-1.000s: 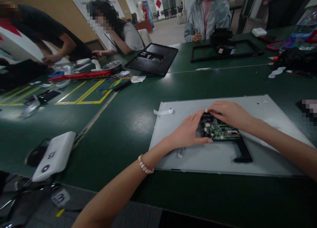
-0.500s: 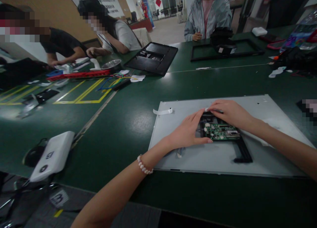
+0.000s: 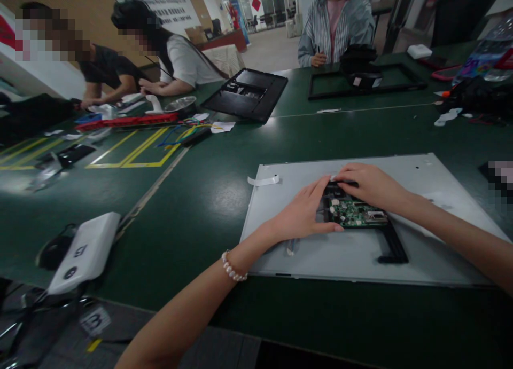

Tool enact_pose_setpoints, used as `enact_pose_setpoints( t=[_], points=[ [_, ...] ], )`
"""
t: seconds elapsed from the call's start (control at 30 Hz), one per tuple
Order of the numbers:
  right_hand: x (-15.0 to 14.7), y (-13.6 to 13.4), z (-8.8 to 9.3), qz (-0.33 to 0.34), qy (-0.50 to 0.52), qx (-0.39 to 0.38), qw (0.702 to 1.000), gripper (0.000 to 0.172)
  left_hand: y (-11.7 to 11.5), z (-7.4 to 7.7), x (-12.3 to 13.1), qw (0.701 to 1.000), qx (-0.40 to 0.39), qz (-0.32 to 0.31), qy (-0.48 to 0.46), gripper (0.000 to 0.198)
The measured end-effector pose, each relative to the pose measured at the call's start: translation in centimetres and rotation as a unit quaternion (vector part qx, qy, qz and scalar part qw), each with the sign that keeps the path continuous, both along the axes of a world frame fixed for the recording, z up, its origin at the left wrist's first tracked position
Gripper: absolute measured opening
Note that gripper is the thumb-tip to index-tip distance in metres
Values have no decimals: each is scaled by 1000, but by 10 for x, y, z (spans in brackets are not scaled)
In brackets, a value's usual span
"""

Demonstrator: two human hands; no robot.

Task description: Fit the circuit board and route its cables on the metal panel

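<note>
A grey metal panel lies flat on the green table in front of me. On it sits a small green circuit board with a black bracket running toward me. My left hand cups the board's left end, thumb along its near edge, fingers together. My right hand presses its fingertips on the board's far edge, where a dark connector shows. A white tape strip curls at the panel's far left corner.
A white device lies near the left front edge. Farther off are a black monitor back cover, a black bezel frame, red bars, coloured wires and yellow floor-style markings. Three people sit around the far side.
My hands have stayed on the board almost unmoved. The people at the far left have shifted and straightened a little.
</note>
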State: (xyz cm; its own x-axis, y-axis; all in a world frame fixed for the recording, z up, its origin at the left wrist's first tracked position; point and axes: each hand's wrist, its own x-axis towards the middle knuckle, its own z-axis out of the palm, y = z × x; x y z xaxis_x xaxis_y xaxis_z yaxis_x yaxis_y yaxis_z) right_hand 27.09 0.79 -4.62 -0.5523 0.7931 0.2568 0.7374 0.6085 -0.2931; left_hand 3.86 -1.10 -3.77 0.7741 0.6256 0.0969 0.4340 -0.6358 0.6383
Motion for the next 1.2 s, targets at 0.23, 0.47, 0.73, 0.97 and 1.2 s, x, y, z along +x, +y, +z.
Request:
enact_pose_setpoints(
  t=[0.23, 0.47, 0.73, 0.97, 1.2],
  points=[
    [4, -1, 4, -21, 16, 13, 1000, 29, 27, 17, -23, 979, 118, 157, -49, 64],
    [8, -4, 13, -39, 28, 11, 999, 29, 72, 33, -93, 834, 234, 470, 171, 44],
    [8, -4, 15, -36, 16, 3, 999, 30, 86, 41, -127, 868, 22, 402, 291, 45],
    [8, -7, 16, -31, 17, 9, 999, 29, 79, 48, -115, 911, 33, 334, 238, 21],
    [6, -11, 20, -25, 34, 24, 999, 29, 74, 52, -106, 976, -44, 206, 44, 21]
  ],
)
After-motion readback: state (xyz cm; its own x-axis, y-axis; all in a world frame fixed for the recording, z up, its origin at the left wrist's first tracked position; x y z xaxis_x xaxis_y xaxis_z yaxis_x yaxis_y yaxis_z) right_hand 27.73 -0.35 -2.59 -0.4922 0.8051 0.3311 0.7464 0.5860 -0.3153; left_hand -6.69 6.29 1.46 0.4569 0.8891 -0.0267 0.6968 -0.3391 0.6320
